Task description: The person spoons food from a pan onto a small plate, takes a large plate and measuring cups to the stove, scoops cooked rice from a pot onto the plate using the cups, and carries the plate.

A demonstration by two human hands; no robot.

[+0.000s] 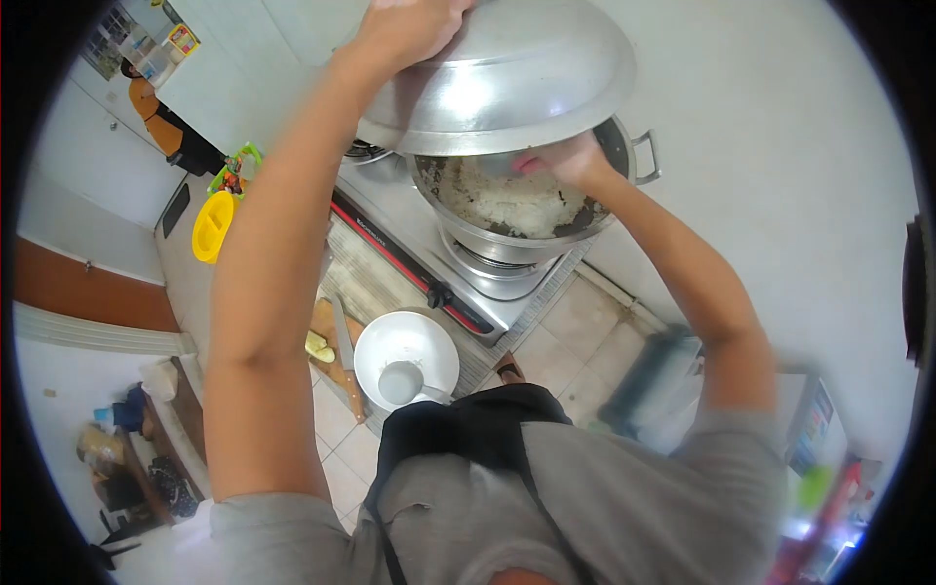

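Note:
My left hand (414,31) grips the top of a large domed metal lid (526,88), raised and tilted over a wide metal pot (487,236). White cooked rice (531,210) lies in the pot, with browned bits stuck along the sides. Under the lid's near edge, my right hand (575,161) reaches into the pot with its fingers curled. Something pinkish-red shows at its fingertips, and the lid partly hides what it holds. The pot stands on a gas stove (492,314) with a black knob.
A white bowl (444,341) holding a white cup or ladle (400,382) stands at the counter's front, beside a knife (343,331) on a wooden board (324,317) with cut green pieces. A yellow container (213,226) is left. Another person (156,112) stands far left.

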